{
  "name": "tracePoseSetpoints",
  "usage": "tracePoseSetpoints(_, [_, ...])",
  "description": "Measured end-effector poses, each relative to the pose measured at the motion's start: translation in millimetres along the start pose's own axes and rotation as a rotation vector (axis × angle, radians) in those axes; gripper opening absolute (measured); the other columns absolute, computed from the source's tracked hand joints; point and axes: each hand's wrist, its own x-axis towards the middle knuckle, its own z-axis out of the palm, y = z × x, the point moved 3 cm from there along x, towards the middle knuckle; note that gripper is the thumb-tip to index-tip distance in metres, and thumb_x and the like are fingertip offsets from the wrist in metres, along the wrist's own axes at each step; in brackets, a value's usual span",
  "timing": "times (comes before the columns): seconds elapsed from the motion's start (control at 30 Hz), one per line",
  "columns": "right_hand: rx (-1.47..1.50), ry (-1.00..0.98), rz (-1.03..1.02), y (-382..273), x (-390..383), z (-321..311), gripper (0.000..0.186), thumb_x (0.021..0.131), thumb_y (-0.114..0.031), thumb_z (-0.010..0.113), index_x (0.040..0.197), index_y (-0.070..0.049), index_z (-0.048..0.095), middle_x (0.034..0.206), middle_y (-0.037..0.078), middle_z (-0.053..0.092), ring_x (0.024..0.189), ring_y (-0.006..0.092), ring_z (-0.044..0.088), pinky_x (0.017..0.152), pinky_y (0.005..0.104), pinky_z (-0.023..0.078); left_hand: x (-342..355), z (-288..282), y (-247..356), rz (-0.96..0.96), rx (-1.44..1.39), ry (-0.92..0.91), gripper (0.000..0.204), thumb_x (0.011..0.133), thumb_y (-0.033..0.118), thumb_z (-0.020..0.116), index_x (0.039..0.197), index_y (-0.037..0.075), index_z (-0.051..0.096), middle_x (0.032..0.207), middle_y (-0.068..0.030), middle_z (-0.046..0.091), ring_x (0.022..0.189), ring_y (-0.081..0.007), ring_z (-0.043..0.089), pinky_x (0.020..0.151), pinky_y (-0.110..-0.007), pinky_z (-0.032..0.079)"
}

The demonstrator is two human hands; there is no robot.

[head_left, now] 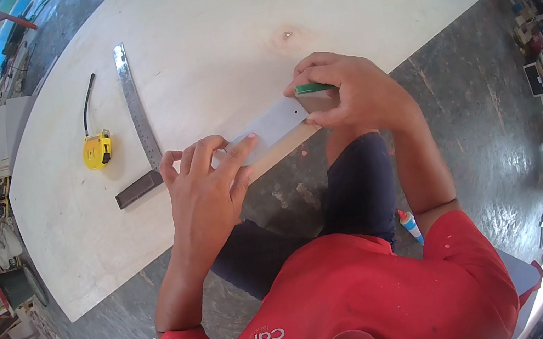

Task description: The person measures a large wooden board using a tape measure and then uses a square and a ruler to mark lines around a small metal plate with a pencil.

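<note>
A pale, flat strip (272, 128) with a small dark hole near its right end lies slanted along the near edge of the plywood sheet (210, 58). My left hand (205, 180) grips its left end, fingertips on top and the thumb at the near side. At the other end, my right hand (362, 91) is closed around a green pencil (314, 88), its thumb and fingertips touching the strip's end. Left of my left hand rests a try square with a metal blade (134, 99) and dark stock (138, 189). Farther left is a yellow tape measure (96, 151).
The big sheet has a knot (286, 35) near its middle. Below its near edge are my legs and the dark floor (480, 127). A small bottle with a red cap (408, 224) is beside my right side. Cluttered shop goods line both sides.
</note>
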Motion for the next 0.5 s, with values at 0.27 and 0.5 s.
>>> tracePoseSetpoints(0.27, [-0.006, 0.008, -0.004, -0.4, 0.1, 0.3, 0.049, 0.072, -0.016, 0.084, 0.121, -0.013, 0.079, 0.125, 0.008, 0.070, 0.109, 0.0261, 0.070, 0.086, 0.0359, 0.060, 3.2, -3.5, -2.2, 0.007, -0.069, -0.036, 0.041, 0.089, 0.021, 0.082, 0.129, 0.022, 0.076, 0.115, -0.0048, 0.065, 0.108, -0.0266, 0.064, 0.107, -0.049, 0.038])
tracePoseSetpoints(0.5, [-0.028, 0.032, -0.037, 2.5, 0.0, 1.8, 0.051, 0.071, -0.017, 0.086, 0.121, -0.014, 0.080, 0.126, 0.008, 0.070, 0.110, 0.0264, 0.070, 0.086, 0.0364, 0.060, 2.5, -3.3, -1.9, 0.017, -0.083, -0.016, 0.042, 0.087, 0.018, 0.081, 0.129, 0.021, 0.076, 0.115, -0.0053, 0.065, 0.108, -0.0269, 0.064, 0.106, -0.049, 0.038])
